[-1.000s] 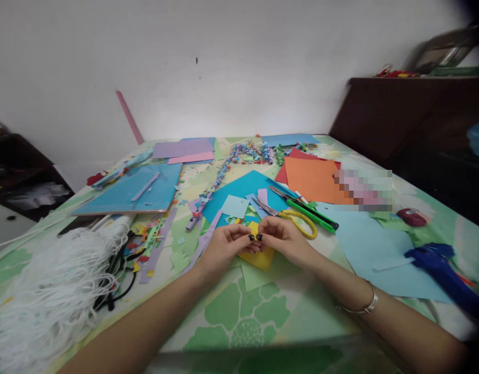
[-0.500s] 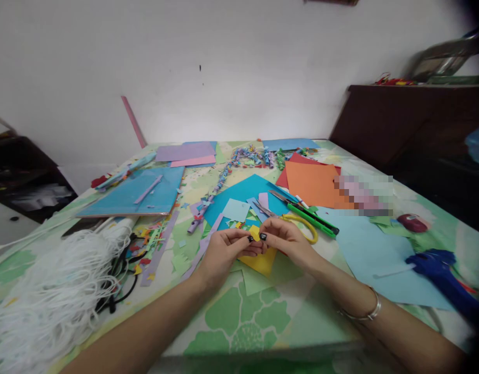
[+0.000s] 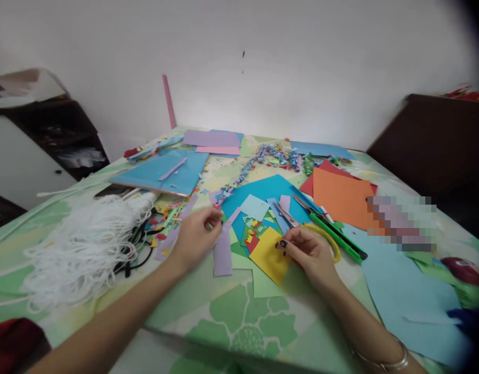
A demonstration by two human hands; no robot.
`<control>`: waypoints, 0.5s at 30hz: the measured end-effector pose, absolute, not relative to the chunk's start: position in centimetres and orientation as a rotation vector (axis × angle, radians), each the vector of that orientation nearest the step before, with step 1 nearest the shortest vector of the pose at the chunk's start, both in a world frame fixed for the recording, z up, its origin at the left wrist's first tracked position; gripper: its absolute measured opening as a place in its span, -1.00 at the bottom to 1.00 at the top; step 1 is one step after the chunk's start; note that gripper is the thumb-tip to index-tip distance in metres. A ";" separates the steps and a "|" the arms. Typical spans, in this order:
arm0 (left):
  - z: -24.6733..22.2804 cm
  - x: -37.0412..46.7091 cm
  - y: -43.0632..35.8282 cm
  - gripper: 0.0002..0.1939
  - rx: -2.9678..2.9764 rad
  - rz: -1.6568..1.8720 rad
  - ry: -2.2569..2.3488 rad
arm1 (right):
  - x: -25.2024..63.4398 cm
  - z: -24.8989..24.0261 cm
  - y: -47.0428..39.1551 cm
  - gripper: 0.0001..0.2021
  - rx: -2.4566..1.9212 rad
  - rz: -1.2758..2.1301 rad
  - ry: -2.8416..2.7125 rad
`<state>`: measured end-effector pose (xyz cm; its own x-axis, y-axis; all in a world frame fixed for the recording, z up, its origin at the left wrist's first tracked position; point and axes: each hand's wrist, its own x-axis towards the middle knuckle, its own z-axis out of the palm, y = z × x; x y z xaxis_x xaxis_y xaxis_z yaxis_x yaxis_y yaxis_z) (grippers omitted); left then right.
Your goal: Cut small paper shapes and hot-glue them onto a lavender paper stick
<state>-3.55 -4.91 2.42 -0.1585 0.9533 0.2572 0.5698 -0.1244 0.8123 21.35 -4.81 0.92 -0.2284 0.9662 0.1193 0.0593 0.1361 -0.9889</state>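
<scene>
Left hand (image 3: 196, 236): drawn leftward, apart from right hand (image 3: 311, 254), now beside lilac strip (image 3: 222, 254)
Yellow sheet (image 3: 267, 255): more exposed
Dark-red thing (image 3: 17, 345): come into view, lower left

Pale wall (image 3: 320, 67), dark cabinet (image 3: 437, 140)

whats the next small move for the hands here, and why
Probably pick up the near end of the paper garland with the left hand: that hand is right by it, while the right hand is at the yellow paper.
</scene>
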 end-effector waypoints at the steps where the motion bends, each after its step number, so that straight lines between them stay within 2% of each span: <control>1: 2.2 -4.7 -4.4 -0.86 1.792 1.150 1.867 | 21.3 1.0 -4.8 -0.78 -1.061 1.240 -1.486; 3: 1.7 -6.3 -3.2 -0.80 1.929 1.033 2.032 | 21.2 1.1 -4.7 -0.78 -1.079 1.245 -1.480; 7: 1.5 -7.1 -1.3 -0.73 1.988 0.793 2.077 | 21.3 1.1 -4.6 -0.79 -1.095 1.234 -1.464; 15: 3.1 -7.3 0.9 -0.82 1.841 0.479 2.009 | 21.3 1.0 -4.4 -0.78 -1.093 1.261 -1.455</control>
